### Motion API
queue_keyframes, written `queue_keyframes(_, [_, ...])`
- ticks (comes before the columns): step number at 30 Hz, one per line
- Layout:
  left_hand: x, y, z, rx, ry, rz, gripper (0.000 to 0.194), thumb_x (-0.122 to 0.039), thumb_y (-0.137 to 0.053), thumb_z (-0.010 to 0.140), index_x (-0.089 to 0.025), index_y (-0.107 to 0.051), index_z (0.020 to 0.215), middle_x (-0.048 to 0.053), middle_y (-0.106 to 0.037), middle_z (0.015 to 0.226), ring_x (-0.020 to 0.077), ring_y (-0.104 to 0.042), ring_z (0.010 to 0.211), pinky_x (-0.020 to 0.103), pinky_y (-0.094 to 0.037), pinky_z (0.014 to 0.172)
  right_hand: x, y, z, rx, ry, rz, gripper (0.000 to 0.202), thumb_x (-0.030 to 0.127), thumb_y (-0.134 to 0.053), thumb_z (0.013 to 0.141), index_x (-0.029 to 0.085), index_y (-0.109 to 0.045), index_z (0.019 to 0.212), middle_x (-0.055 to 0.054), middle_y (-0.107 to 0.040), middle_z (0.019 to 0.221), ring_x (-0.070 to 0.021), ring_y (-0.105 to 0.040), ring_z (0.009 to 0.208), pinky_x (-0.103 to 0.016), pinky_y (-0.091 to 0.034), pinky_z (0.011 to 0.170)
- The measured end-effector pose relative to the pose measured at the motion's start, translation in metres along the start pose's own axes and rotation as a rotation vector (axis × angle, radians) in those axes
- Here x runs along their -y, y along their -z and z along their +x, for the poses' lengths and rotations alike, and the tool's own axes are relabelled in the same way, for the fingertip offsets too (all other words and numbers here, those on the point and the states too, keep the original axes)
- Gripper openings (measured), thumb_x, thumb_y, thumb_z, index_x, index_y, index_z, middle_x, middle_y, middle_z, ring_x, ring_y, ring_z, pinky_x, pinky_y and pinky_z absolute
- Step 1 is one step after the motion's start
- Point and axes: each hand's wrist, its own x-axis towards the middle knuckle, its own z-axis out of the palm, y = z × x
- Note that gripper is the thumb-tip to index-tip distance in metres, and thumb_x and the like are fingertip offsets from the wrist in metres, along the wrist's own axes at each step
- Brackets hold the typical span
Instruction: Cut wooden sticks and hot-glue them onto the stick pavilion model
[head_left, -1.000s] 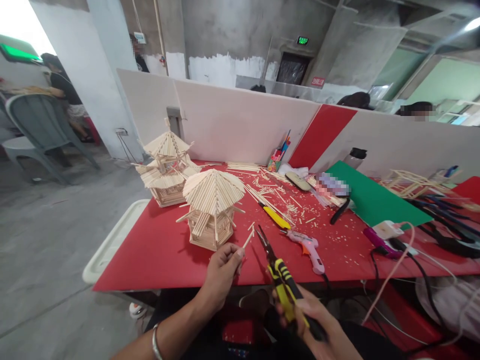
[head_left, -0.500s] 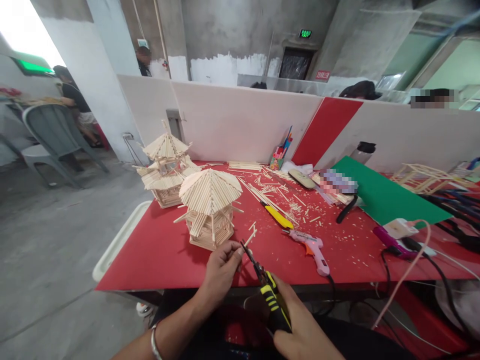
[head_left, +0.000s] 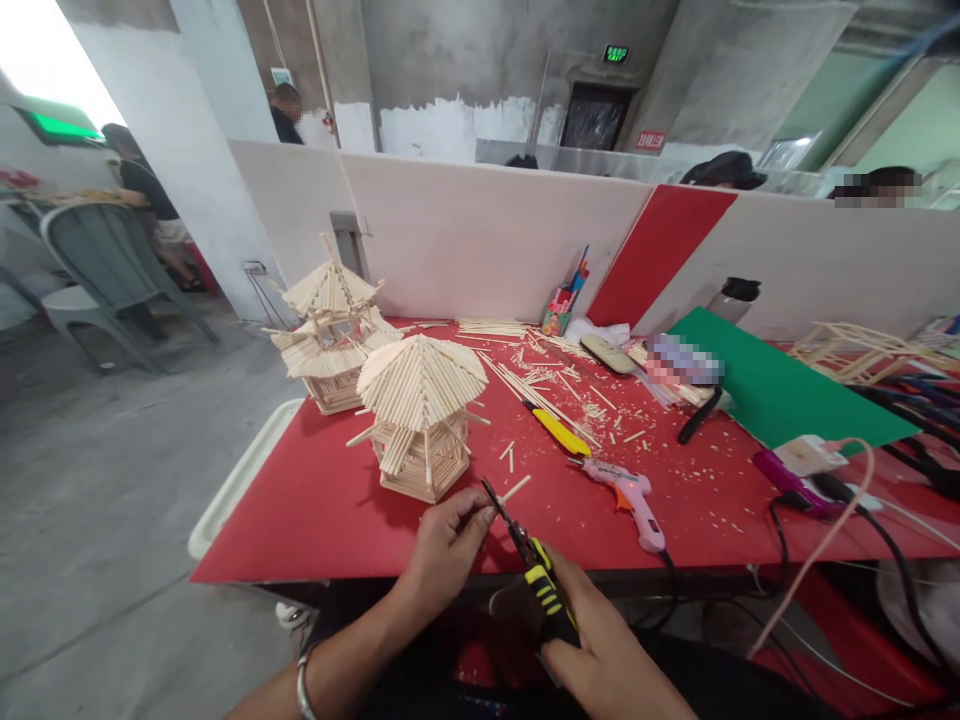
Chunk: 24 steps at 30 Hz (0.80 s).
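Note:
My left hand (head_left: 450, 530) pinches a short wooden stick (head_left: 517, 487) by its near end; the far end points up and to the right. Wrapped around black-and-yellow handles, my right hand (head_left: 600, 640) holds a hand cutter (head_left: 541, 585). The cutter's dark, narrow jaws lie across the stick close to my left fingertips. Whether the jaws are closed on the wood, I cannot tell. Just behind my left hand stands a small pavilion model (head_left: 421, 415) built of wooden sticks, and a second, two-roofed pavilion model (head_left: 330, 340) is farther back on the left.
Right of my hands, a pink glue gun (head_left: 626, 492) and a yellow utility knife (head_left: 559, 430) lie on the red tabletop (head_left: 300, 520). Loose sticks (head_left: 536, 385) and cut scraps spread behind them. A green board (head_left: 787, 385), a power strip (head_left: 795, 480) and cables occupy the right.
The stick in my left hand has swung from steep to flatter, pointing more to the right. Both hands have barely moved, and the cutter stays beside the left fingertips.

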Motion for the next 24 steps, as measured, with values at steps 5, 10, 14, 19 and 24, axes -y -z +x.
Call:
queue_keyframes(5, [-0.002,0.0,-0.002,0.013,-0.031,0.018,0.02,-0.031,-0.055,0.081,-0.017,-0.062,0.069,-0.002,-0.052,0.061,0.0125,-0.042,0.057,0.022,-0.035,0.055,-0.003,-0.006,0.0,0.057,-0.017,-0.026,0.052,0.021,-0.053,0.073,0.018,-0.052,0.125,-0.012,-0.061,0.119,-0.0243,-0.057,0.111,-0.037,-0.046,0.094])
queue_keyframes(10, [-0.003,0.001,-0.003,0.052,0.009,0.018,0.024,-0.031,-0.055,0.079,-0.017,-0.06,0.06,-0.001,-0.05,0.055,0.0135,-0.045,0.056,0.023,-0.034,0.054,-0.01,-0.005,-0.001,0.114,-0.022,0.0,0.055,0.014,-0.049,0.073,0.018,-0.047,0.128,-0.011,-0.059,0.122,-0.0219,-0.056,0.111,-0.037,-0.044,0.096])
queue_keyframes(14, [-0.003,0.003,-0.002,0.122,0.082,0.018,0.036,-0.035,-0.054,0.079,-0.018,-0.051,0.048,-0.003,-0.045,0.047,0.0102,-0.037,0.047,0.023,-0.028,0.05,-0.015,-0.004,-0.004,0.078,-0.027,0.024,0.067,0.011,-0.049,0.066,0.02,-0.043,0.132,-0.01,-0.053,0.13,-0.0229,-0.048,0.121,-0.039,-0.039,0.102])
queue_keyframes(19, [-0.006,0.003,-0.002,0.196,0.252,-0.098,0.034,-0.046,-0.059,0.073,-0.018,-0.053,0.055,-0.006,-0.042,0.041,0.0068,-0.027,0.038,0.022,-0.019,0.042,-0.016,-0.004,-0.005,0.071,-0.034,0.017,0.067,0.01,-0.048,0.062,0.02,-0.047,0.129,-0.009,-0.057,0.123,-0.0228,-0.053,0.115,-0.036,-0.041,0.098])
queue_keyframes(24, [-0.001,0.001,0.0,0.177,0.27,-0.118,0.037,-0.049,-0.06,0.071,-0.018,-0.051,0.054,-0.007,-0.041,0.041,0.0061,-0.026,0.037,0.021,-0.018,0.041,-0.018,-0.002,-0.003,0.072,-0.067,-0.002,0.07,0.013,-0.049,0.06,0.021,-0.047,0.129,-0.009,-0.057,0.123,-0.0242,-0.051,0.115,-0.037,-0.04,0.098])
